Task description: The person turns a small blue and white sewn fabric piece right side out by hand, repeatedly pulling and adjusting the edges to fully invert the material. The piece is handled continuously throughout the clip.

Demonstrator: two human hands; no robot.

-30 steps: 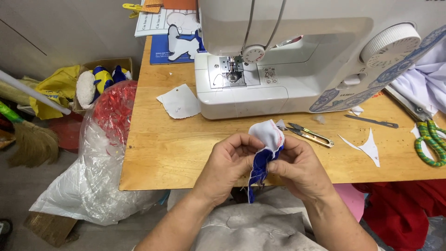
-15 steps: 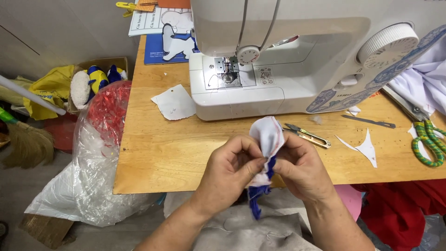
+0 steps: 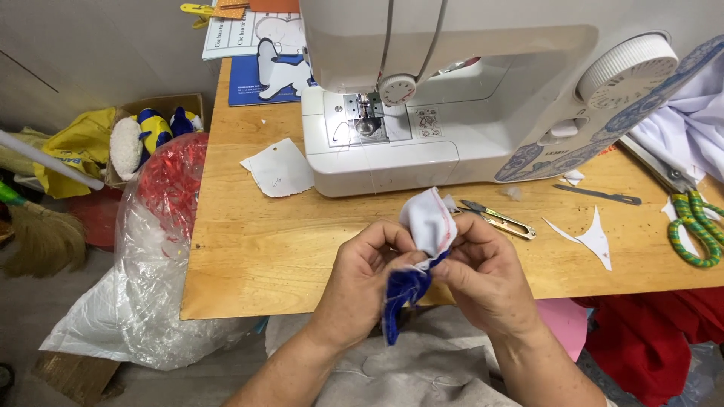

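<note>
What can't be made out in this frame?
- Head view: the fabric piece, white above and blue below, is pinched between the left hand and right hand; the fingers hide its middle.
- Sewing machine: top cut off by the upper edge.
- Scissors: handles cut off at the right edge.

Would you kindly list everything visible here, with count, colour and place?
fabric piece: one, white over blue, pinched between both hands
sewing machine: one, white, back of table
table: one, wooden, centre
snips: one, gold-handled, beside the fabric
scissors: one, green-wrapped handles, right edge
paper scrap: one, white, left of machine
fabric offcuts: a few, white, right of snips
pattern sheets: blue and white, far left corner
plastic bag: one, clear, left of table
broom: one, far left
red cloth: lower right
left hand: grips fabric
right hand: grips fabric
</note>
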